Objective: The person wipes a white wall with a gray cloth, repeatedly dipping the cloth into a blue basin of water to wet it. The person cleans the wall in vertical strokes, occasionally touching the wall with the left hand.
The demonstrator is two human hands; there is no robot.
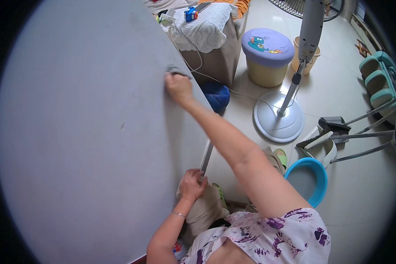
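My right hand is closed around a dark grey cloth and presses it against a large pale wall panel, near its right edge. The cloth is partly hidden under my fingers and a little blurred. Lower down, my left hand rests by the panel's edge strip, above my bent knee in beige trousers. Its thumb stands apart from the fingers, and nothing shows in it. Small scuffs mark the panel.
Right of me stands a blue basin with greyish liquid. Beyond it are a dustpan, a broom and a fan base trailing a cable. Farther back are a purple-topped bucket stool and a towel-covered seat.
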